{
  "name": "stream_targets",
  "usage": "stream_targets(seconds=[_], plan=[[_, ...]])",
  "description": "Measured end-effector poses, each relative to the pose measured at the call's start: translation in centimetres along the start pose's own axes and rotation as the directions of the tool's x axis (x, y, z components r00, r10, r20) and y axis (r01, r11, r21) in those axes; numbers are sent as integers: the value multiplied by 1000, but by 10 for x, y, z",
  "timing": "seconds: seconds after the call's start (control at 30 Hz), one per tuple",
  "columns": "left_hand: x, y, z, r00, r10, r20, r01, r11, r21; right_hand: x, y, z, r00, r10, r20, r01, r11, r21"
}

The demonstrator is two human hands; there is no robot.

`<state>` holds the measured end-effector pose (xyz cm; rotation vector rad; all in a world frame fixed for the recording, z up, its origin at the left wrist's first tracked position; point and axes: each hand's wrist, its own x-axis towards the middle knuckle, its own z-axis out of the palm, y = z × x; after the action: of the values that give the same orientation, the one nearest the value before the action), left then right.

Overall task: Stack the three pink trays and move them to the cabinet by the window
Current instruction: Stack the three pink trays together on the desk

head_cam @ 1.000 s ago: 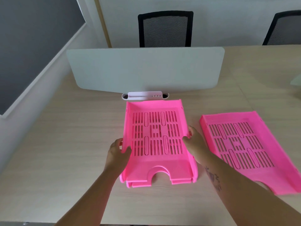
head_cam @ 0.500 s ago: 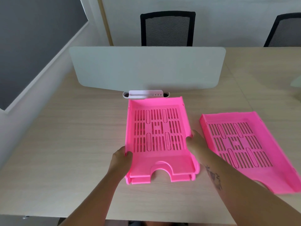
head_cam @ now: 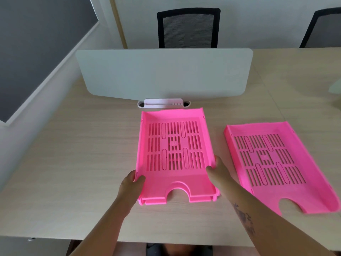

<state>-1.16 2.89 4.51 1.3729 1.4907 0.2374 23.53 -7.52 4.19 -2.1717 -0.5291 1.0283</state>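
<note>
Two pink trays sit nested on the desk [head_cam: 77,148], the lower tray [head_cam: 147,201] showing only as a thin edge under the top tray [head_cam: 175,154], while the third tray [head_cam: 276,167] lies apart to the right, its near corner cut off. The left hand [head_cam: 132,183] clamps the stack's left wall and the right hand [head_cam: 218,169] its right wall; a white divider [head_cam: 164,72] and two black chairs [head_cam: 188,27] stand beyond

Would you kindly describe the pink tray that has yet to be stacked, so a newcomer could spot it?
Start at the white divider panel across the wooden desk. Right of the two-tray stack held in front of it lies the single pink tray. Unlike the stack, it sits alone, angled, with no hand on it.
</note>
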Motion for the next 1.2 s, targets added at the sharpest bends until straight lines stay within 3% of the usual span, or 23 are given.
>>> stream_targets(seconds=[0.3, 0.53, 0.67, 0.77, 0.87, 0.97, 1.2], plan=[[-4, -18, -2, 995, -93, 20, 95, 989, -113, -4, 7, 13, 995, 101, -3, -101, 995, 19], [16, -23, -26, 983, -58, 173, 76, 992, -102, -1, 5, 29, 994, 97, -57, -95, 995, 40], [15, -16, -29, 988, -11, 157, 31, 991, -129, -4, -1, 26, 992, 114, -45, -111, 992, 62], [19, 8, -36, 991, 133, -18, -133, 990, -44, -8, -13, 10, 993, 100, -67, -97, 994, 58], [27, 49, -37, 881, 438, -177, -402, 892, 208, -12, -29, -18, 989, 39, -146, -33, 999, 40], [29, 98, -14, 766, 637, -81, -590, 748, 303, -10, -40, -56, 966, -49, -254, 56, 998, 19], [-2, 164, 103, 702, 698, 139, -708, 665, 236, 1, -11, -168, 917, -46, -397, 23, 998, -63]])
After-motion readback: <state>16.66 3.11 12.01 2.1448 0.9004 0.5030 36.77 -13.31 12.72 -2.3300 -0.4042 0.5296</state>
